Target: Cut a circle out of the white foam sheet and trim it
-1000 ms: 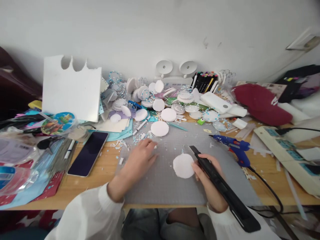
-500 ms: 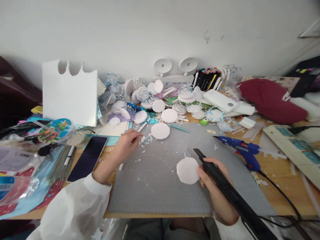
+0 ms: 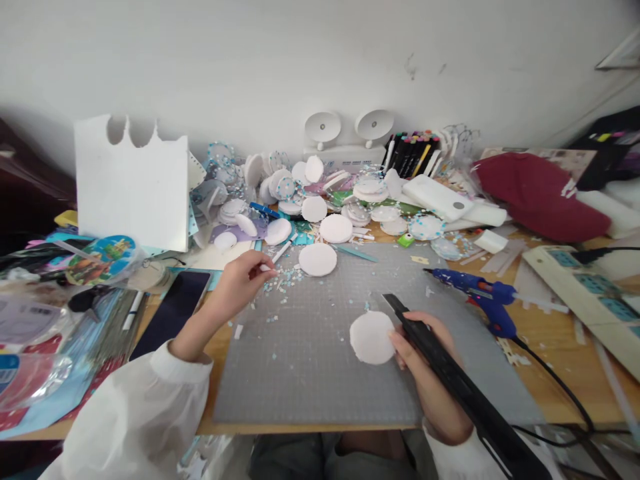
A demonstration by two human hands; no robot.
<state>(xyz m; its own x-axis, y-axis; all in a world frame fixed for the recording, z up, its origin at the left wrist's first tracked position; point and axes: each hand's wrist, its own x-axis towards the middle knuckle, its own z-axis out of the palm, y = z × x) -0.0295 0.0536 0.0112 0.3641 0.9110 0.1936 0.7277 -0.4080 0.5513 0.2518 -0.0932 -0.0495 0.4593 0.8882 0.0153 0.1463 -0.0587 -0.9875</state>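
Observation:
My right hand (image 3: 434, 377) holds a long black box cutter (image 3: 445, 373) that slants from the lower right, its blade pointing up and left. At the tips of that hand's thumb and fingers is the edge of a white, roughly cut foam disc (image 3: 371, 338). Further left, my left hand (image 3: 241, 285) has its fingertips pinched on a small white scrap (image 3: 265, 268), above small white and blue bits scattered on the grey cutting mat (image 3: 320, 380). Another white disc (image 3: 317, 259) lies at the mat's back edge.
A blue glue gun (image 3: 475, 290) with its cable lies to the right, beside a power strip (image 3: 585, 287). Piled discs (image 3: 336, 229) and ribbons fill the back. A phone (image 3: 173, 313) and a white foam board (image 3: 133, 193) are at left.
My left hand has shifted slightly left, and a white scrap now shows at its fingertips. The bits below it are more exposed. My right hand, cutter and disc have hardly moved.

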